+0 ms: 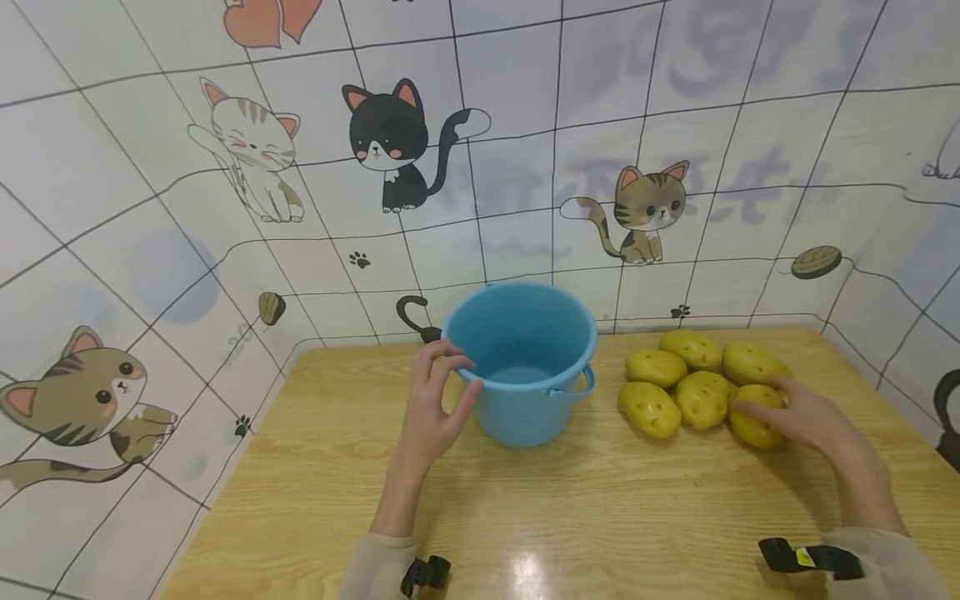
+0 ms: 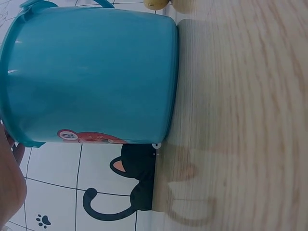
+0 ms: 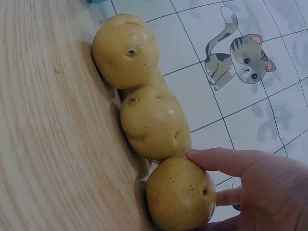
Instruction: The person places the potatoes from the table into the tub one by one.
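A blue bucket (image 1: pixel 525 408) stands upright on the table, its inside bare and its handle hanging at the right. My left hand (image 1: pixel 435 408) grips the bucket's rim on the near left side, fingers over the edge. In the left wrist view the bucket's side (image 2: pixel 91 77) fills much of the picture, with part of a red label at its lower edge. Over on the right, my right hand (image 1: pixel 810 417) holds the nearest right potato (image 1: pixel 753 421), thumb (image 3: pixel 216 159) on one side and fingers around the other. That potato (image 3: pixel 178 195) rests beside its neighbours.
Several other yellow potatoes (image 1: pixel 702 400) lie in a close group right of the bucket. The wooden table (image 1: pixel 570 508) meets walls (image 1: pixel 517 200) printed with cartoon cats and grid lines at the back and sides.
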A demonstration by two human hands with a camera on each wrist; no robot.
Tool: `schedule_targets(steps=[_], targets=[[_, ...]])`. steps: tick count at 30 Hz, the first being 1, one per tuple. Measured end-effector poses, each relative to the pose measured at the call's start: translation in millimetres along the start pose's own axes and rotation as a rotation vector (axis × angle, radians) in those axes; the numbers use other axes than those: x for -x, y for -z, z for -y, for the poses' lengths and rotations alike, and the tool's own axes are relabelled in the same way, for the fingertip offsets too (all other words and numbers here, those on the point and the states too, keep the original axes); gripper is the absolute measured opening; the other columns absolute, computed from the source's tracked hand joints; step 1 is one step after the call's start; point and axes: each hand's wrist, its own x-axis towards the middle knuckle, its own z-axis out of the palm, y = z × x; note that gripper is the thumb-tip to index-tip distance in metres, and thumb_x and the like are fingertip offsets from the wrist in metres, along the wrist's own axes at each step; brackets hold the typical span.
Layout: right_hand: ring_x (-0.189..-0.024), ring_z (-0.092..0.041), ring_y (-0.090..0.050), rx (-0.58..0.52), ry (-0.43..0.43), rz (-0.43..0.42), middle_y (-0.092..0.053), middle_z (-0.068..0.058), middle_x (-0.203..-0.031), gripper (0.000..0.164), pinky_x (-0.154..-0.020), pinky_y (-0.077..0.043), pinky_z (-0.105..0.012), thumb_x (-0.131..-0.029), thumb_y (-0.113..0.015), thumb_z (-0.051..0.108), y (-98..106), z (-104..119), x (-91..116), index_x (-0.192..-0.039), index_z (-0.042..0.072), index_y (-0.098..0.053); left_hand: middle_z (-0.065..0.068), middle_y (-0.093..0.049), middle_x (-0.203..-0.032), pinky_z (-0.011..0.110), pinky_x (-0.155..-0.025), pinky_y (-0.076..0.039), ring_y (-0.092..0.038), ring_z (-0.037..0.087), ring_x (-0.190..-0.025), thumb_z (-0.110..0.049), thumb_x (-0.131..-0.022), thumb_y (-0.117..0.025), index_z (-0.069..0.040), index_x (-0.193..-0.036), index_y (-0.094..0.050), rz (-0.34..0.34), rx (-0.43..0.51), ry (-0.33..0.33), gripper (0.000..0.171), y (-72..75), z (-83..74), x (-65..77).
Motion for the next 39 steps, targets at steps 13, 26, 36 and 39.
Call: schedule_targets(steps=[13,26,36,39], targets=[[-0.116,-0.071,-0.036,-0.007,0.042,-0.064,-0.030,-0.053,-0.136,0.096,-0.091,-0.035,-0.078,-0.097,-0.057,0.057,-1.6,3.7,1.1,-0.145,-0.019,-0.025,0.016,-0.055,-0.122,0.053,-0.109,-0.036,-0.044,0.035,-0.127,-0.039,-0.102,-0.057,-0.003,-0.106,-0.065,0.014,-0.007,0.019,0.037,1.8,0.4,1.0],[-0.112,-0.069,-0.040,-0.105,0.052,-0.283,-0.035,-0.053,-0.132,0.093,-0.084,-0.038,-0.077,-0.094,-0.066,0.052,-1.0,11.2,-0.1,-0.153,-0.007,-0.024,0.017,-0.055,-0.122,0.053,-0.109,-0.035,-0.043,0.035,-0.128,-0.037,-0.102,-0.057,-0.003,-0.106,-0.065,0.023,0.002,0.029,0.036,1.2,0.1,0.8],[-0.110,-0.063,-0.048,-0.137,0.098,-0.455,-0.043,-0.048,-0.131,0.085,-0.081,-0.042,-0.073,-0.095,-0.069,0.045,-3.0,27.8,-1.6,-0.154,-0.001,-0.029,0.014,-0.056,-0.121,0.053,-0.109,-0.035,-0.044,0.035,-0.127,-0.036,-0.102,-0.057,-0.003,-0.106,-0.065,0.015,0.007,0.019,0.034,0.2,0.0,0.0],[-0.108,-0.060,-0.050,-0.155,0.123,-0.489,-0.046,-0.046,-0.129,0.083,-0.079,-0.044,-0.070,-0.095,-0.070,0.041,-2.6,35.6,-1.4,-0.154,0.000,-0.030,0.016,-0.056,-0.121,0.054,-0.109,-0.035,-0.044,0.036,-0.127,-0.034,-0.101,-0.058,-0.003,-0.106,-0.065,0.012,0.010,0.019,0.032,0.9,-0.3,-0.3]])
